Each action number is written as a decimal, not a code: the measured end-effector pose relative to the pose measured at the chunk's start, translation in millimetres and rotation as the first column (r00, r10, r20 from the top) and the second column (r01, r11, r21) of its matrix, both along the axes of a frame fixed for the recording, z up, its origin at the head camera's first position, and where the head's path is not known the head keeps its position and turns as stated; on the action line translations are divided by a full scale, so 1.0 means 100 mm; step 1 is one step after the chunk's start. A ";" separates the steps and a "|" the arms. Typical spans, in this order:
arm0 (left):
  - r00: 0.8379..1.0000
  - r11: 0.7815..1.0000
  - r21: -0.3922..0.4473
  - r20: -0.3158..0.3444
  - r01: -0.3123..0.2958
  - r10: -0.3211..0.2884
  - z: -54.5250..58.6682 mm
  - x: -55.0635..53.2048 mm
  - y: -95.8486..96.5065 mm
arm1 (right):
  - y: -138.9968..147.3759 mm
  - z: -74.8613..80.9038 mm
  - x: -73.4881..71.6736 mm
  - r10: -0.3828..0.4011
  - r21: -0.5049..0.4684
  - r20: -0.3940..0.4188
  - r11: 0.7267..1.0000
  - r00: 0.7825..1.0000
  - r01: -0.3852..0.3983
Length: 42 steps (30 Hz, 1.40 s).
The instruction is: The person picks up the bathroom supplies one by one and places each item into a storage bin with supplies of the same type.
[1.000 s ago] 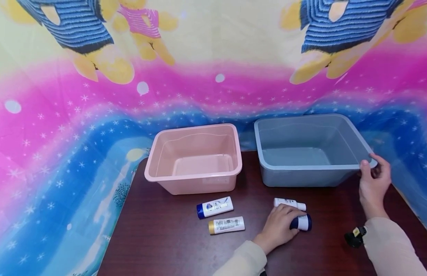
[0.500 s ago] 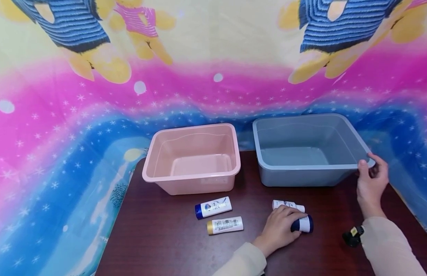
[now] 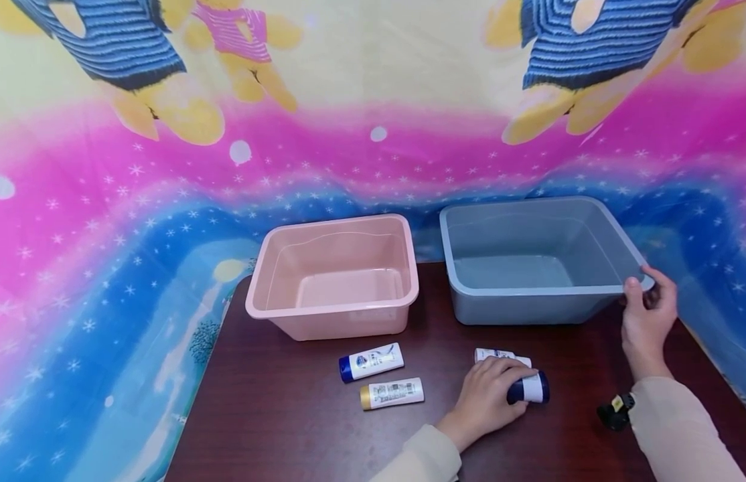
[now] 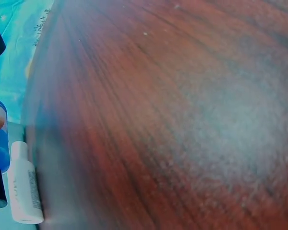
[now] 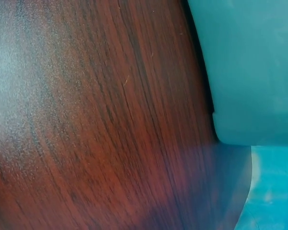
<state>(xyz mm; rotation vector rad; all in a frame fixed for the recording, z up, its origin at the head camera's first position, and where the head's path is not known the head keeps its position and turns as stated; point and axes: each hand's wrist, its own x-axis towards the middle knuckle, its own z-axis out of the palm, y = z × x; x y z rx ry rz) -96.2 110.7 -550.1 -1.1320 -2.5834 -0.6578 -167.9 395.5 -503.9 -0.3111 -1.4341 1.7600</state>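
The dark blue bottle (image 3: 534, 387) is on the right of the counter (image 3: 288, 435), gripped in my left hand (image 3: 489, 395); a white bottle (image 3: 492, 353) lies just beyond it, partly hidden; my right hand (image 3: 649, 321) pinches the near right corner of the grey-blue basin (image 3: 530, 310) behind; to the left stands the pink basin (image 3: 349, 326); nearer than that lie a blue-capped bottle (image 3: 373, 362) and a gold-capped bottle (image 3: 392, 393).
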 end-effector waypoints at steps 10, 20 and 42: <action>0.999 0.999 0.037 -0.008 0.034 -0.033 0.14 0.03 -0.04 | 0.00 0.01 0.01 -0.009 0.005 0.015 1.000 1.000 0.009; 0.998 0.997 0.054 -0.038 0.058 -0.056 0.31 0.05 -0.12 | -0.02 0.02 0.04 -0.009 0.004 0.067 1.000 0.998 0.009; 0.980 0.990 0.005 -0.139 0.142 -0.140 0.77 0.05 -0.21 | -0.10 0.13 0.08 -0.059 0.126 0.064 0.991 0.996 0.051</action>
